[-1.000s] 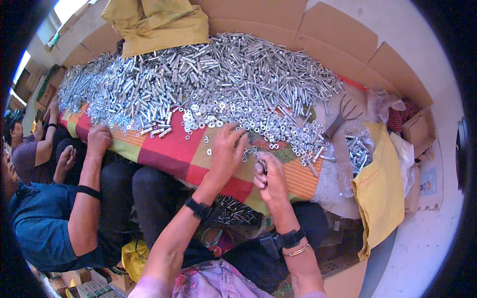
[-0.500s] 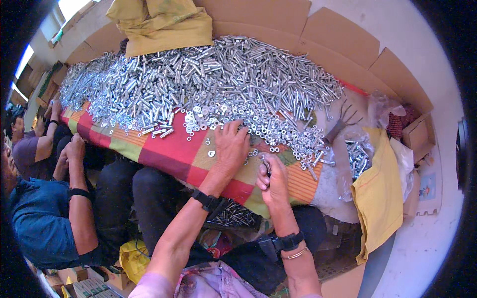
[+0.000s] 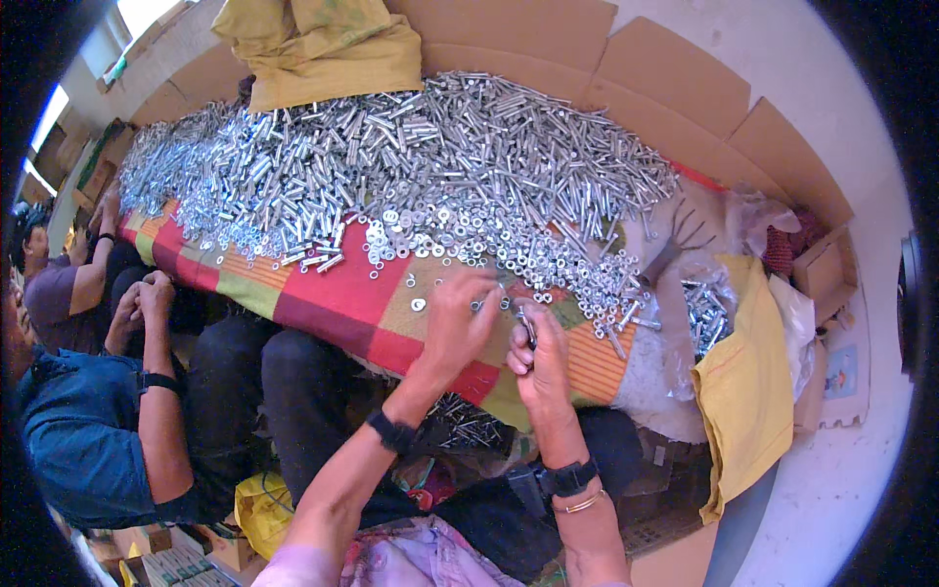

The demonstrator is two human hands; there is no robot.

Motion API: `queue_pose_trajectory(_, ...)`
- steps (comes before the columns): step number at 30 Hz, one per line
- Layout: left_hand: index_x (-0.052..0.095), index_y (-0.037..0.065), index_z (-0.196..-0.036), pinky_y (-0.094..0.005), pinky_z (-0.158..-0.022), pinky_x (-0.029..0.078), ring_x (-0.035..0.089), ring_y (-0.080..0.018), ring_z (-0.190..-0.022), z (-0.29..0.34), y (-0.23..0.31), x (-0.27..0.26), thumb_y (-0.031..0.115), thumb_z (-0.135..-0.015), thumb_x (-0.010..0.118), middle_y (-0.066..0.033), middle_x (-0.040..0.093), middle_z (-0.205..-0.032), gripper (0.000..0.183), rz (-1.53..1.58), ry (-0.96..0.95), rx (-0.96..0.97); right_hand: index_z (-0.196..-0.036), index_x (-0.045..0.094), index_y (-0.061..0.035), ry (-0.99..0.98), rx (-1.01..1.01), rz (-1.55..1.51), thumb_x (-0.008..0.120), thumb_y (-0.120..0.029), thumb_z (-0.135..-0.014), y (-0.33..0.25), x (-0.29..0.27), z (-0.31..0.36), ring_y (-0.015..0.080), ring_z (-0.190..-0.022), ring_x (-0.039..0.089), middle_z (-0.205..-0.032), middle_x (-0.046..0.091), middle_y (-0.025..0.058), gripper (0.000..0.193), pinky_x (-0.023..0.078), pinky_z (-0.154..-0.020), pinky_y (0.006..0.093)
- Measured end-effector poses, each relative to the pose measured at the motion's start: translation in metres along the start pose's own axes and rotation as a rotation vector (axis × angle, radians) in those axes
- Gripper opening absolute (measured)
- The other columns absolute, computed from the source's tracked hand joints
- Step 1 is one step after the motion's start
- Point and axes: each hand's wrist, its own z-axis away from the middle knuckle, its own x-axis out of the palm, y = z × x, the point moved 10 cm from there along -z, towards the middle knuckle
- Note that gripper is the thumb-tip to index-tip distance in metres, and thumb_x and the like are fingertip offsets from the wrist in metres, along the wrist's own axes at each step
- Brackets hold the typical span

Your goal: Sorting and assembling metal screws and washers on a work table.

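My right hand (image 3: 544,368) is closed round a small shiny metal bolt (image 3: 529,327), whose end shows between thumb and fingers. Close on its left, my left hand (image 3: 458,321) has its fingers drawn together in a pinch over the checked cloth (image 3: 333,298); anything between the fingertips is too small and blurred to name. Small rings or nuts lie by its fingers. Just beyond both hands spread loose washers (image 3: 430,231) and hex nuts (image 3: 544,262). Behind these rises a large heap of silvery bolts and metal sleeves (image 3: 469,137).
Cardboard sheets (image 3: 675,73) wall the heap's far side. At right are a metal hand rake (image 3: 665,256), a bag of bolts (image 3: 706,318) and a yellow sack (image 3: 748,382). Another yellow sack (image 3: 333,64) lies at the back. Two people sit at left, the nearer in a blue shirt (image 3: 93,435).
My left hand has drawn back from the nuts toward my right hand, its fingers closing together. My right hand keeps its grip on the bolt. The nearer person's hands have shifted slightly.
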Motion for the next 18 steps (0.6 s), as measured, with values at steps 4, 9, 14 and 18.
queue_pose_trajectory(4,0.06,-0.002,-0.083,-0.0369,-0.073,0.046,0.06,-0.0306,-0.083,0.017,0.022,-0.011,0.002,-0.076,0.06,-0.0144,0.062,-0.089,0.008,0.115,-0.029,-0.032,-0.088,0.054,-0.0098,-0.063,0.108,0.084,0.055,-0.023,-0.085,0.012,0.014,0.004,0.0022,-0.037,0.03,-0.057,0.044,-0.0035,0.014,0.023,-0.031,0.0175)
queue_pose_trajectory(9,0.061,-0.002,-0.087,-0.0317,-0.074,0.046,0.06,-0.0221,-0.082,0.026,0.004,-0.02,0.002,-0.078,0.06,-0.0119,0.062,-0.088,0.009,0.278,-0.004,-0.235,-0.082,0.053,-0.0103,-0.117,0.187,0.07,0.055,-0.022,-0.084,0.024,0.018,0.006,0.0021,-0.036,0.03,-0.055,0.044,-0.0038,0.012,0.023,-0.03,0.0169)
queue_pose_trajectory(14,0.063,-0.002,-0.095,-0.027,-0.076,0.046,0.058,-0.0153,-0.086,0.038,0.004,-0.025,0.004,-0.081,0.059,-0.0085,0.062,-0.09,0.016,0.384,-0.085,-0.318,-0.084,0.055,-0.0064,-0.272,0.333,0.034,0.056,-0.018,-0.083,0.035,0.03,0.016,0.0053,-0.039,0.038,-0.057,0.048,-0.0032,0.011,0.031,-0.033,0.0192)
queue_pose_trajectory(18,0.063,-0.001,-0.103,-0.0246,-0.08,0.046,0.058,-0.012,-0.09,0.063,-0.016,0.001,0.005,-0.083,0.059,-0.0061,0.064,-0.097,0.022,0.9,-0.131,-0.698,-0.094,0.057,-0.002,-0.042,-0.722,1.03,0.053,-0.01,-0.083,-0.047,0.054,0.043,0.0198,-0.059,0.061,-0.073,0.063,0.0103,0.014,0.047,-0.052,0.0345)
